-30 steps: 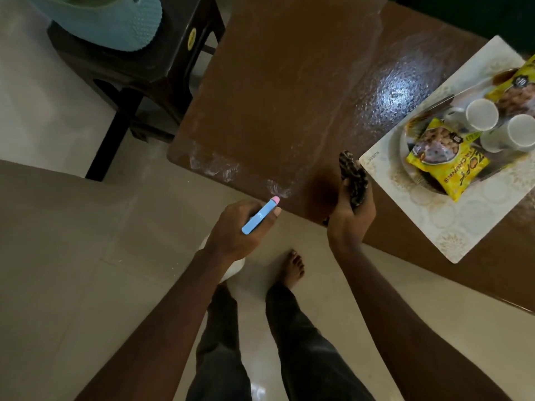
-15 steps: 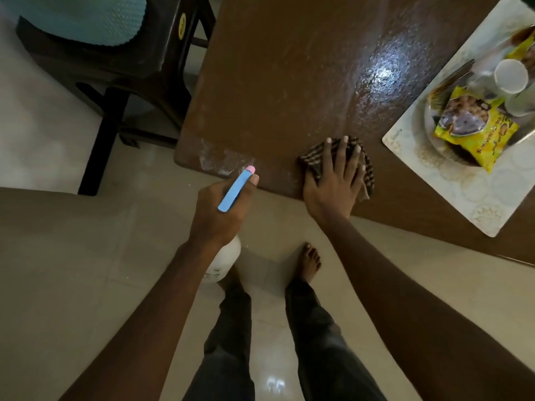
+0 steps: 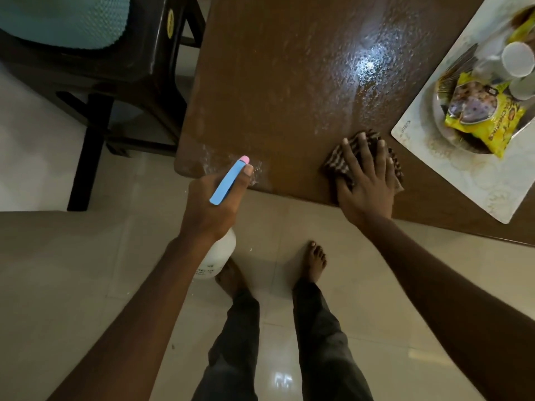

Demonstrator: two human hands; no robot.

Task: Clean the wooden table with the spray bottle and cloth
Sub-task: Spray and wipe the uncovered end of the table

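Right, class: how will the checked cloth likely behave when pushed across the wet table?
The checked cloth looks soft and crumpled, so it will probably bunch. Under the flat right hand it should glide easily, since the table glistens with droplets.

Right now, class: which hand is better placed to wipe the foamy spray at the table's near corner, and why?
Right. The right hand lies flat on the cloth, already on the table; the left hand grips the bottle.
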